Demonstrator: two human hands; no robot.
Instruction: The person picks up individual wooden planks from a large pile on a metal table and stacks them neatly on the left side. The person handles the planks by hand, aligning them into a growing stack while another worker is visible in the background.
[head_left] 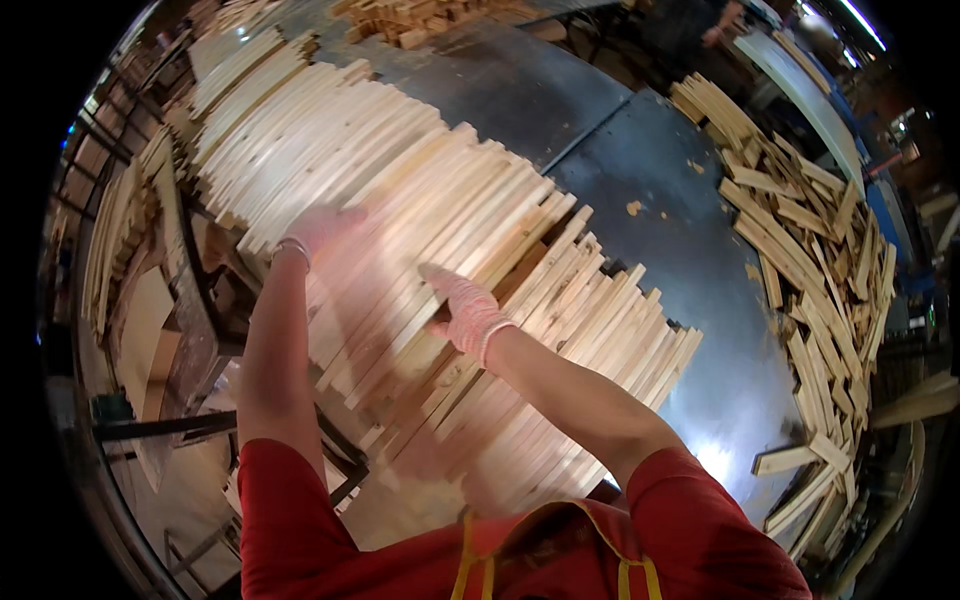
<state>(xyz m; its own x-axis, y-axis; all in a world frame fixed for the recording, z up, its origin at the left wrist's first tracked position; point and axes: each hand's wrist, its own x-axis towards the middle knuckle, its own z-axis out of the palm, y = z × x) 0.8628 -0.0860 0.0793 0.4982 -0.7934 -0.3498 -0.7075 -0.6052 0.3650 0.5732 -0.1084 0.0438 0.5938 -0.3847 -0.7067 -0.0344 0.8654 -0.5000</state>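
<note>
Many pale wooden strips [400,185] lie side by side in a long, uneven-ended row across the table. My left hand [325,235], in a pinkish work glove, is over the left part of the row; motion smears its fingers. My right hand [467,312], gloved alike, is at the strips near the middle, forefinger stretched out and thumb apart from it. Just right of that hand a darker gap [530,265] parts the row from another group of strips [600,330]. I cannot see a strip held in either hand.
Dark metal tabletop [640,170] extends beyond the row. At the right lies a jumbled heap of short wood pieces [810,250]. More wood [410,20] is stacked at the far edge. Metal framing [190,425] and a leaning stack of strips [115,240] stand at the left.
</note>
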